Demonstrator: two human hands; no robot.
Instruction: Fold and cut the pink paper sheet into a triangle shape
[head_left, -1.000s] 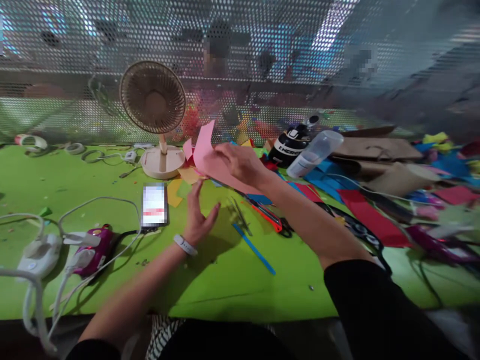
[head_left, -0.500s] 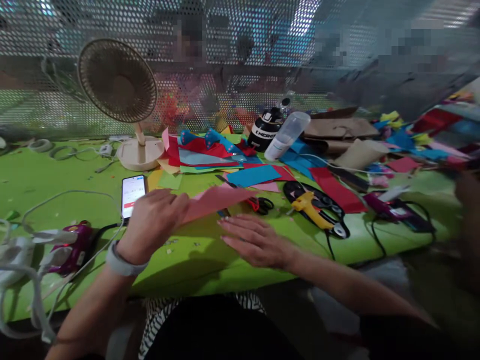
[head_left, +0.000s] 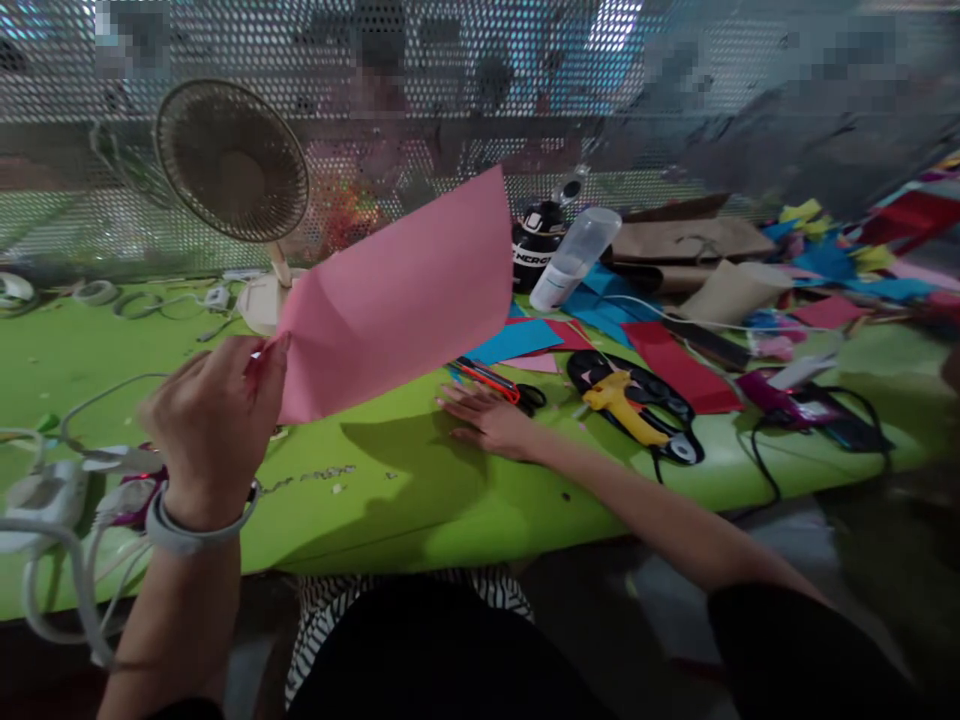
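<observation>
A pink sheet [head_left: 405, 290], slightly bent, is pinched at its left edge by my left hand [head_left: 217, 420], which holds it up above the table. My right hand [head_left: 487, 420] lies low over the green tabletop [head_left: 450, 510] with its fingers stretched out. Just beyond those fingers are red-and-black scissors [head_left: 517, 392] and a thin dark tool [head_left: 480, 372] that I cannot make out. Blue paper pieces [head_left: 517, 342] lie farther back. Part of the table behind the sheet is hidden, including the phone's place.
A yellow glue gun [head_left: 626, 405] rests on a black pad at right, near a red strip [head_left: 682, 370]. A fan [head_left: 232, 160] stands back left. Behind are a black bottle [head_left: 536, 245] and a clear bottle [head_left: 577, 260]. Cables and a power strip [head_left: 45, 505] crowd the left edge.
My left hand has moved left and raised the pink sheet, turning its broad face toward me. My right hand has shifted slightly forward and lies flatter near the scissors.
</observation>
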